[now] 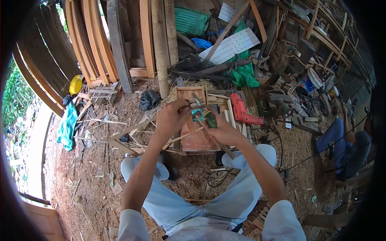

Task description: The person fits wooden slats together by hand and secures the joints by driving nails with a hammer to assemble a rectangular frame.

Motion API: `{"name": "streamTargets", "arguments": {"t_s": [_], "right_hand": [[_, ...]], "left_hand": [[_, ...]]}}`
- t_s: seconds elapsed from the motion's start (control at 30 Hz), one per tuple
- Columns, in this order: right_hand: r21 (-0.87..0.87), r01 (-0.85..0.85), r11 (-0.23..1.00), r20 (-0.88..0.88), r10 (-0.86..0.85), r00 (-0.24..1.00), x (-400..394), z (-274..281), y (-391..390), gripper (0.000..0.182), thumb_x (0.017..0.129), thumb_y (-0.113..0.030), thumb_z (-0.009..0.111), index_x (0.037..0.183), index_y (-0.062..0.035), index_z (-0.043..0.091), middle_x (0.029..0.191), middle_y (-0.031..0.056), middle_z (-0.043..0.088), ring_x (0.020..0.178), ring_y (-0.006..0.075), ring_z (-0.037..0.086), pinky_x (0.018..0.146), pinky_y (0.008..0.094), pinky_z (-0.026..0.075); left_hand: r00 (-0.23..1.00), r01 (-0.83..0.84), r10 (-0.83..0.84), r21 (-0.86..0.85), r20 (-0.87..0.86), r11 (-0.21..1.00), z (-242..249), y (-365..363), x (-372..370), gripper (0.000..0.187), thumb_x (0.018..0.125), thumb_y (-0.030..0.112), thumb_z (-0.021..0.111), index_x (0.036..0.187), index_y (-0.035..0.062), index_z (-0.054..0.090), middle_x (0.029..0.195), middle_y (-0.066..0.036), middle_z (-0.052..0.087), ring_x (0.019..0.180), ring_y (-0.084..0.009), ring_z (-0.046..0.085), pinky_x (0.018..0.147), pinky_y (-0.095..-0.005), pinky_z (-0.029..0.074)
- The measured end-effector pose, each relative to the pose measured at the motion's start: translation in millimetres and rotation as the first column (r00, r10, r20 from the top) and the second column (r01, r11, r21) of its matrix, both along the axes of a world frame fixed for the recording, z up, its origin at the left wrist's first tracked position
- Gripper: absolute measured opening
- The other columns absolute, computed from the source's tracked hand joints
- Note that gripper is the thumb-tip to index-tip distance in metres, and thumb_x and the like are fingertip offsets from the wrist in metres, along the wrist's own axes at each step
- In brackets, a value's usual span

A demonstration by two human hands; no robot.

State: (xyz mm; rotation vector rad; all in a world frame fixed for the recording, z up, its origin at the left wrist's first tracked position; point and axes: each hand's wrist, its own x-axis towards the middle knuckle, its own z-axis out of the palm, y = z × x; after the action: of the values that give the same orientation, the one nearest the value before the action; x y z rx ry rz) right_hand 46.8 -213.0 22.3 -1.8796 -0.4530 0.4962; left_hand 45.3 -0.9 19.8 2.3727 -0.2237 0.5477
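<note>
Over a low wooden bench, my left hand (173,115) is closed with its fingertips pinched together; what they hold is too small to make out. Close by on the right, my right hand (220,130) is wrapped round a tool with a green and dark handle (210,119), its grey end pointing up toward my left fingers. A thin wood strip (225,149) shows below my right hand. Beneath both hands lies a reddish wooden board (197,141), with a shallow wooden tray (191,93) behind it. A red power drill (243,110) rests on the bench's right side.
Wood strips (128,138) lie left of the bench, near a black plastic bag (149,100). Tall planks (116,48) and a bamboo pole (161,52) stand behind. Another person (348,144) sits at the far right. A cable (280,140) runs over the shavings.
</note>
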Motion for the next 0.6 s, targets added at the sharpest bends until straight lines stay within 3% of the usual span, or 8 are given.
{"name": "streamTargets", "arguments": {"t_s": [0.07,0.13,0.17,0.2,0.23,0.33,0.57,0.6], "right_hand": [[0.043,0.024,0.999,0.004,-0.025,1.000,0,-7,-11,0.073,0.082,-0.005,0.058,0.149,-0.0051,0.029,0.102,0.0056,0.053,0.091,0.0175,0.053,0.084,0.0311,0.046],[0.093,0.279,0.956,0.229,-0.293,0.928,7,-38,-21,0.072,0.082,-0.006,0.059,0.147,-0.0014,0.030,0.107,0.0122,0.056,0.096,0.0243,0.057,0.087,0.0373,0.047],[0.089,0.271,0.958,0.225,-0.285,0.932,17,-61,-26,0.072,0.082,-0.006,0.059,0.147,-0.0014,0.030,0.107,0.0122,0.056,0.096,0.0243,0.057,0.087,0.0373,0.047],[-0.163,0.413,0.896,0.304,-0.353,0.885,28,-89,-32,0.071,0.081,-0.009,0.061,0.145,0.0008,0.031,0.110,0.0181,0.057,0.101,0.0303,0.058,0.089,0.0411,0.047],[-0.385,0.538,0.750,0.402,-0.389,0.829,34,-111,-35,0.071,0.081,-0.012,0.063,0.143,0.0030,0.033,0.114,0.0239,0.057,0.106,0.0362,0.059,0.091,0.0450,0.046],[-0.487,0.488,0.724,0.474,-0.250,0.844,31,-149,-39,0.082,0.080,-0.017,0.070,0.144,0.0079,0.025,0.117,0.0307,0.052,0.106,0.0441,0.058,0.086,0.0478,0.049],[-0.472,0.451,0.757,0.431,-0.248,0.868,44,-176,-36,0.087,0.081,-0.017,0.068,0.147,0.0084,0.018,0.120,0.0350,0.047,0.110,0.0485,0.053,0.091,0.0521,0.048],[-0.485,0.414,0.770,0.350,-0.262,0.899,48,-173,-37,0.086,0.083,-0.018,0.067,0.148,0.0065,0.017,0.123,0.0367,0.045,0.113,0.0476,0.051,0.092,0.0523,0.047]], "left_hand": [[1.000,-0.006,0.006,-0.003,0.001,1.000,-2,2,2,0.014,0.085,0.013,0.068,0.097,0.0071,0.071,0.082,-0.010,0.071,0.072,-0.0241,0.069,0.064,-0.0355,0.052],[0.999,-0.020,0.022,-0.047,0.026,0.999,-8,4,4,0.015,0.087,0.015,0.068,0.099,0.0076,0.072,0.080,-0.011,0.070,0.070,-0.0247,0.069,0.064,-0.0361,0.052],[0.999,-0.029,0.030,-0.050,0.020,0.998,-7,4,3,0.015,0.087,0.015,0.068,0.099,0.0076,0.072,0.080,-0.011,0.070,0.070,-0.0247,0.069,0.064,-0.0361,0.052],[0.999,-0.031,0.032,-0.029,0.010,0.999,-3,3,1,0.015,0.087,0.016,0.068,0.099,0.0073,0.072,0.080,-0.012,0.070,0.070,-0.0246,0.068,0.063,-0.0359,0.052],[0.999,-0.032,0.032,-0.006,0.003,0.999,1,1,-1,0.015,0.088,0.016,0.068,0.098,0.0070,0.072,0.080,-0.012,0.070,0.069,-0.0245,0.068,0.063,-0.0357,0.052],[1.000,-0.008,0.008,-0.040,0.013,0.999,2,-3,-4,0.012,0.085,0.013,0.071,0.095,0.0054,0.072,0.080,-0.011,0.070,0.066,-0.0232,0.067,0.062,-0.0342,0.051],[0.997,0.066,-0.068,-0.060,-0.020,0.996,2,-5,-6,0.011,0.078,0.003,0.075,0.088,0.0027,0.071,0.084,-0.008,0.071,0.066,-0.0184,0.064,0.062,-0.0308,0.051],[0.996,0.072,-0.075,-0.078,-0.040,0.994,2,-5,-7,0.011,0.078,0.003,0.075,0.088,0.0026,0.071,0.085,-0.008,0.071,0.067,-0.0173,0.064,0.063,-0.0307,0.051]]}}
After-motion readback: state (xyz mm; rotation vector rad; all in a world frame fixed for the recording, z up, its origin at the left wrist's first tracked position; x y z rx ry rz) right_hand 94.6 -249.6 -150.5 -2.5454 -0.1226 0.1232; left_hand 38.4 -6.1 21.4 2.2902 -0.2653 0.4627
